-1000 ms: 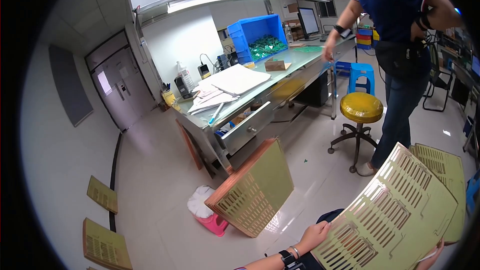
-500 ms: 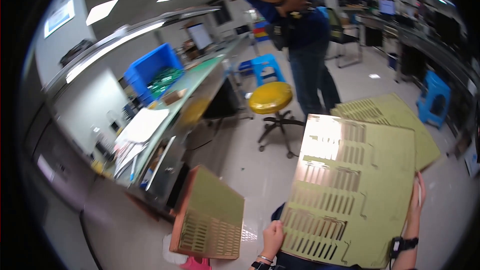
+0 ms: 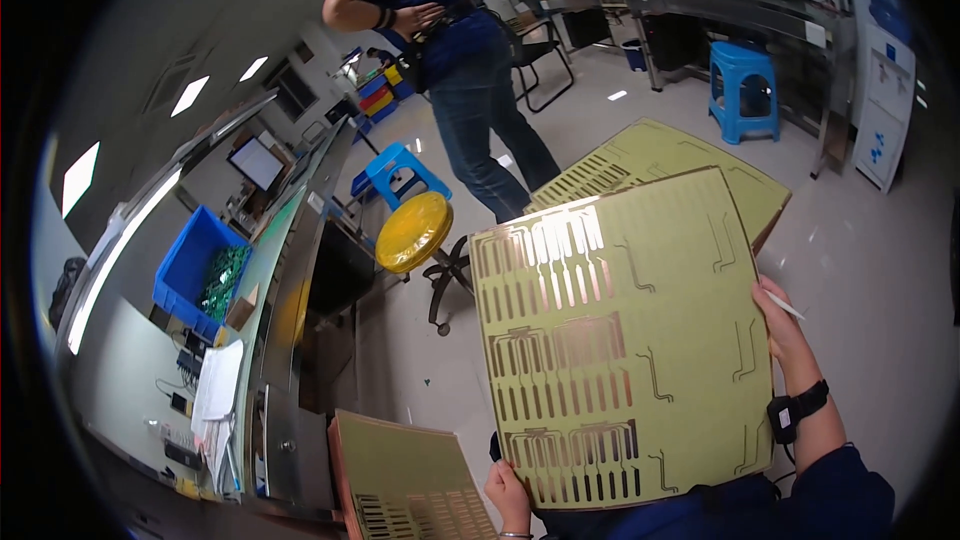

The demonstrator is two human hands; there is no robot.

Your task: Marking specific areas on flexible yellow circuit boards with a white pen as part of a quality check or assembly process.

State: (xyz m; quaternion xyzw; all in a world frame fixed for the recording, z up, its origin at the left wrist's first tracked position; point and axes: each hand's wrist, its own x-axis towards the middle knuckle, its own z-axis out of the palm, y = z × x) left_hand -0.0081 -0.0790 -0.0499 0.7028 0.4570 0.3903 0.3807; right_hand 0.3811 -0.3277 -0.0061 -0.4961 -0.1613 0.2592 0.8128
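Observation:
A large yellow-green circuit board panel (image 3: 700, 340) with rows of shiny copper tracks is held up in front of me, tilted. My left hand (image 3: 508, 497) grips its lower left edge, fingers closed. At its right edge, my right hand (image 3: 782, 325) is closed on the panel, most of its fingers hidden behind. A thin white pointed stick (image 3: 783, 304) also sticks out from that hand. Beyond the panel lies a pile of similar panels (image 3: 705, 162), partly covered by it. Another stack of copper-edged panels (image 3: 400, 455) stands at the lower left.
A person (image 3: 470, 60) stands ahead, turned away, beside a yellow round stool (image 3: 415, 230) and a blue stool (image 3: 405, 172). On the left, a workbench (image 3: 275, 240) carries a blue bin (image 3: 190, 265) of green boards and papers (image 3: 217, 380). Another blue stool (image 3: 743, 90) stands at the right.
The view has swung right, so the person, benches and stools sit further left in it. Both hands keep hold of the panel, which now stands at a different tilt.

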